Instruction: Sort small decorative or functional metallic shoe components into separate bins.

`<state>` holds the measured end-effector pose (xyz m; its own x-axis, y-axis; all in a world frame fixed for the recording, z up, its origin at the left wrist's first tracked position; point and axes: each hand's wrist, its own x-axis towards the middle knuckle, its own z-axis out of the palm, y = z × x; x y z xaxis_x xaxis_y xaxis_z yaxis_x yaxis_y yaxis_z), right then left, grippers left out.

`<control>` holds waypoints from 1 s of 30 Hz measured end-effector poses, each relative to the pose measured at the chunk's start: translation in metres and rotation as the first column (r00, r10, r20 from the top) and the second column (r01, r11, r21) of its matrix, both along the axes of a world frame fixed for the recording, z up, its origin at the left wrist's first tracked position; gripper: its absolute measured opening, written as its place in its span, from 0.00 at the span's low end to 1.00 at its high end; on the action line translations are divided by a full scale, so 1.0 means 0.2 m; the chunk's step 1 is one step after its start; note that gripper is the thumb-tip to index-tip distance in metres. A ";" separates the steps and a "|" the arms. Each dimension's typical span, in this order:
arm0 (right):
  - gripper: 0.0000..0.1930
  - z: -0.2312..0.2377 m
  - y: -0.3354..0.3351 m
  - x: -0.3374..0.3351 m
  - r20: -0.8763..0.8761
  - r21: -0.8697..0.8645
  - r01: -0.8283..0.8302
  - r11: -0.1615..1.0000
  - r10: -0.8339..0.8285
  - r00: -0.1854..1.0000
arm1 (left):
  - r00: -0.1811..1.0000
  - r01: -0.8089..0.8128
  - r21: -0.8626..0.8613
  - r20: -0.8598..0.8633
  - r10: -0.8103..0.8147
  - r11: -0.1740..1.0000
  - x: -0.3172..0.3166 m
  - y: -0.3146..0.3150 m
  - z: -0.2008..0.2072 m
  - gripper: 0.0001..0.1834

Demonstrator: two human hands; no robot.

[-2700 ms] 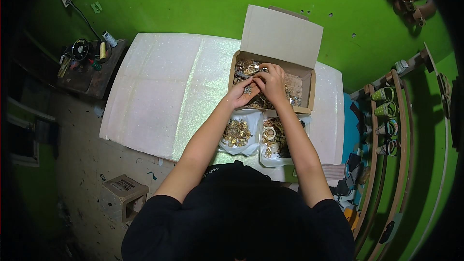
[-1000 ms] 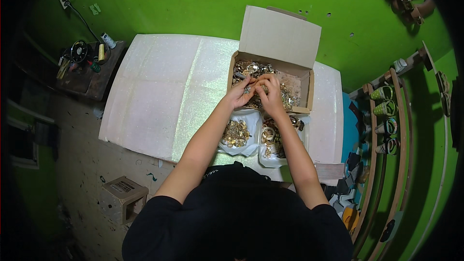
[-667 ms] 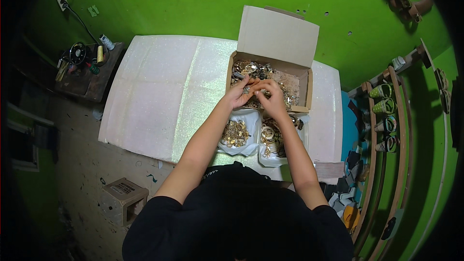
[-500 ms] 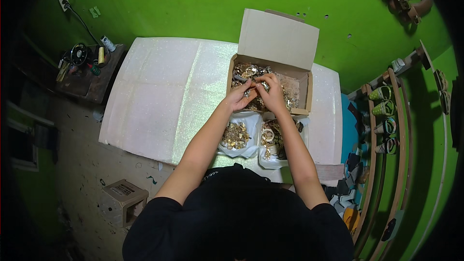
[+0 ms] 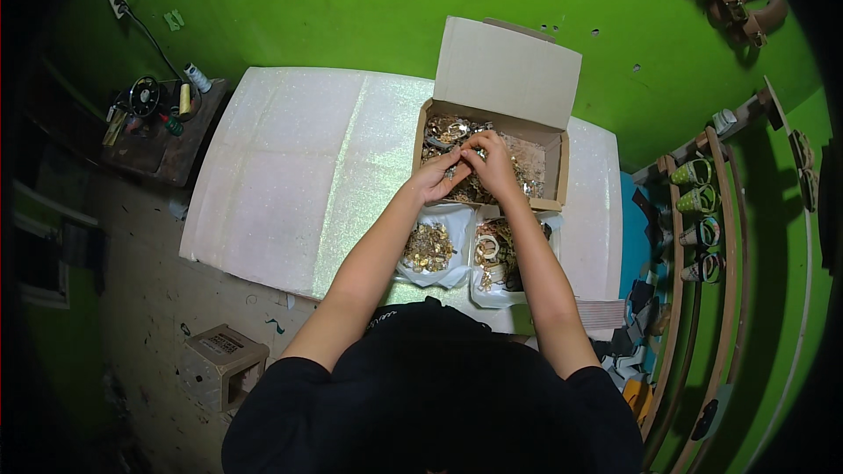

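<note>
Both hands meet above an open cardboard box (image 5: 563,162) piled with shiny gold and silver metal pieces (image 5: 448,129). My left hand (image 5: 432,181) has its fingertips pressed together beside the fingers of my right hand (image 5: 494,168), which are pinched too. Whatever sits between the fingertips is too small and covered to name. Below the left wrist is a white plastic-lined tub (image 5: 456,274) of small gold-coloured pieces (image 5: 428,247). Next to it, partly behind my right forearm, stands a second white tub (image 5: 497,298) with a pale ring (image 5: 486,247) and other trinkets.
A white shimmering sheet covers the table (image 5: 281,158). The box lid (image 5: 507,61) stands raised near the green wall. At left are a sewing machine (image 5: 145,98) and thread spools (image 5: 197,78). A wooden rack with sandals (image 5: 695,200) stands right; a wooden stool (image 5: 224,364) is on the floor.
The fingers of my two hands have shifted slightly and drawn closer together. A shiny bit seen near the left fingers earlier is now hidden. The tubs and box stay put.
</note>
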<state>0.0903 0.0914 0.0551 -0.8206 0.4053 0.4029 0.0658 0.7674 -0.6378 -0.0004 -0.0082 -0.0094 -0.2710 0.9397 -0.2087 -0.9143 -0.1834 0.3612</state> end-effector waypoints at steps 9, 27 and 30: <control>0.05 -0.06 -0.06 -0.01 -0.218 0.173 0.116 0.978 -0.077 0.973 | 0.996 -0.051 -0.040 -0.081 0.048 0.998 0.00 0.01 -0.03 0.11; 0.05 -0.12 -0.07 -0.03 -0.347 0.363 0.236 0.901 -0.104 0.932 | 0.984 -0.168 -0.150 -0.078 0.157 0.974 0.01 0.03 0.00 0.12; 0.04 -0.13 -0.05 -0.04 -0.341 0.222 0.213 0.951 -0.128 0.931 | 0.985 -0.172 -0.152 -0.022 0.171 0.973 0.01 0.03 -0.01 0.13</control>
